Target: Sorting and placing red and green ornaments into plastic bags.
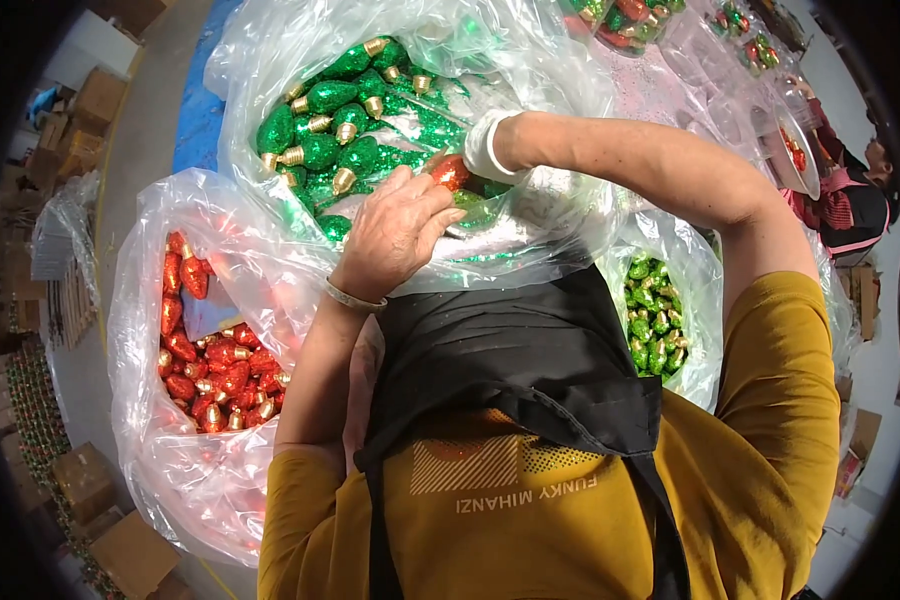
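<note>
A large clear plastic bag point(270, 60) lies open before me with green glittery bulb-shaped ornaments point(332, 97) in it; they have gold screw-style caps. Over its near side my left hand point(395, 225) is closed, fingers curled around a red glittery bulb ornament point(450, 172). Just below that ornament, a green one shows partly beside the thumb. From the right my right hand point(485, 148) reaches into the bag, with a white cuff or band at the wrist. Its fingers are hidden beyond the cuff and among glitter and plastic, close to the red ornament.
At the left stands a clear bag of red bulb ornaments point(232, 375); at the right, one of smaller green ornaments point(656, 320). Clear containers with red and green ornaments point(630, 22) are at the far right. Cardboard boxes point(135, 552) line the left floor. Another person point(855, 205) is at the right.
</note>
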A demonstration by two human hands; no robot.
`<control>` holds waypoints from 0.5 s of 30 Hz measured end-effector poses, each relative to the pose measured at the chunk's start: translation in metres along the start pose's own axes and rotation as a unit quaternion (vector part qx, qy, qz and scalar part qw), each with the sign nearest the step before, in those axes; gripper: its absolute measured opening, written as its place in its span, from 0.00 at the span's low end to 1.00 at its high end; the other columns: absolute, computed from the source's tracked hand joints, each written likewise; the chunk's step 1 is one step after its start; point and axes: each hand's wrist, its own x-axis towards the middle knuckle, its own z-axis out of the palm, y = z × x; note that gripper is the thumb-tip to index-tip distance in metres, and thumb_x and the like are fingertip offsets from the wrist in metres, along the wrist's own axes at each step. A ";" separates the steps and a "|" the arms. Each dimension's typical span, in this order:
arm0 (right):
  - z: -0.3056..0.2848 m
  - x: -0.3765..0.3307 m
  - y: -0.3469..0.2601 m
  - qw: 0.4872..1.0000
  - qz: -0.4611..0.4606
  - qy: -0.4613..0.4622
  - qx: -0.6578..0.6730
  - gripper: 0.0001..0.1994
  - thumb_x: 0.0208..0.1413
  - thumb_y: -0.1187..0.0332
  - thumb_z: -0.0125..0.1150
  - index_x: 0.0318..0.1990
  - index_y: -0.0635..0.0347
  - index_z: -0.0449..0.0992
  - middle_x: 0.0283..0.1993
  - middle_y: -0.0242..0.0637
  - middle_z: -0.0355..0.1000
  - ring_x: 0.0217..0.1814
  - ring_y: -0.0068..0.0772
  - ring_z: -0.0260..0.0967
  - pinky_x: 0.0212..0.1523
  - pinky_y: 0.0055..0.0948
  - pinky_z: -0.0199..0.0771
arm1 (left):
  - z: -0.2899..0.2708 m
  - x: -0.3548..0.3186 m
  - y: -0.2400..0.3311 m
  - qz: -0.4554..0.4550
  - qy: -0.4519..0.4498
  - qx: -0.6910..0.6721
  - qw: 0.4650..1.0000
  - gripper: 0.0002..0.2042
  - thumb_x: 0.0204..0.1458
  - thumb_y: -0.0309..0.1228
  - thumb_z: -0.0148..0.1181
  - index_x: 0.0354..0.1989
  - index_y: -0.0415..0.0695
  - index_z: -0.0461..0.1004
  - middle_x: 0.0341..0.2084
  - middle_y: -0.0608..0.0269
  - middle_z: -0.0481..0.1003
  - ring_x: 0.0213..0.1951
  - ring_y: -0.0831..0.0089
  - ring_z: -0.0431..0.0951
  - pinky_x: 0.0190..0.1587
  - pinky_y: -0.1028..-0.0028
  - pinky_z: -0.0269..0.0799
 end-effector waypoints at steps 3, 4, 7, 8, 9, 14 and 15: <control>0.005 0.003 0.010 0.997 -0.048 -0.030 0.044 0.13 0.51 0.60 0.56 0.41 0.53 0.76 0.37 0.43 0.76 0.37 0.48 0.73 0.40 0.41 0.71 | 0.000 0.001 0.001 -0.004 -0.005 0.000 1.000 0.05 0.47 0.29 0.61 0.27 0.42 0.73 0.24 0.58 0.69 0.30 0.58 0.67 0.35 0.62 0.64; 0.000 -0.001 0.009 0.996 -0.058 -0.038 0.059 0.13 0.51 0.60 0.56 0.42 0.53 0.75 0.37 0.43 0.76 0.37 0.47 0.72 0.41 0.41 0.70 | 0.000 0.000 0.001 -0.007 -0.006 0.001 1.000 0.05 0.47 0.29 0.61 0.27 0.42 0.73 0.24 0.58 0.69 0.30 0.58 0.67 0.35 0.62 0.64; -0.006 -0.004 0.007 0.991 -0.079 -0.056 0.089 0.14 0.52 0.60 0.56 0.45 0.53 0.73 0.37 0.43 0.75 0.37 0.47 0.70 0.42 0.40 0.69 | 0.003 0.002 -0.001 0.006 0.002 0.002 1.000 0.05 0.48 0.28 0.60 0.26 0.40 0.73 0.23 0.57 0.69 0.29 0.59 0.67 0.33 0.64 0.64; -0.001 -0.001 0.009 0.990 -0.074 -0.069 0.095 0.14 0.52 0.61 0.56 0.45 0.53 0.72 0.38 0.42 0.75 0.37 0.46 0.70 0.42 0.40 0.68 | 0.004 0.002 -0.001 0.014 0.007 0.003 1.000 0.05 0.48 0.28 0.60 0.26 0.39 0.73 0.22 0.57 0.68 0.29 0.60 0.66 0.33 0.65 0.63; 0.001 -0.001 0.009 0.989 -0.067 -0.082 0.102 0.14 0.52 0.62 0.55 0.45 0.52 0.72 0.38 0.42 0.75 0.38 0.45 0.70 0.43 0.40 0.68 | 0.003 0.002 -0.001 0.014 0.006 0.002 1.000 0.05 0.48 0.28 0.60 0.26 0.39 0.73 0.22 0.57 0.68 0.29 0.60 0.66 0.33 0.65 0.63; 0.006 0.003 0.005 0.988 -0.065 -0.072 0.124 0.14 0.50 0.66 0.56 0.46 0.52 0.70 0.37 0.40 0.74 0.36 0.41 0.68 0.42 0.39 0.67 | 0.002 0.006 0.003 0.019 0.010 -0.004 1.000 0.05 0.48 0.27 0.60 0.26 0.39 0.72 0.21 0.57 0.67 0.28 0.60 0.66 0.32 0.65 0.63; 0.005 -0.001 0.005 0.988 -0.065 -0.072 0.124 0.14 0.50 0.66 0.56 0.46 0.52 0.70 0.37 0.40 0.74 0.36 0.41 0.68 0.42 0.39 0.67 | 0.002 0.005 0.003 0.017 0.008 -0.002 1.000 0.05 0.48 0.27 0.60 0.26 0.39 0.72 0.21 0.57 0.67 0.28 0.60 0.66 0.32 0.65 0.63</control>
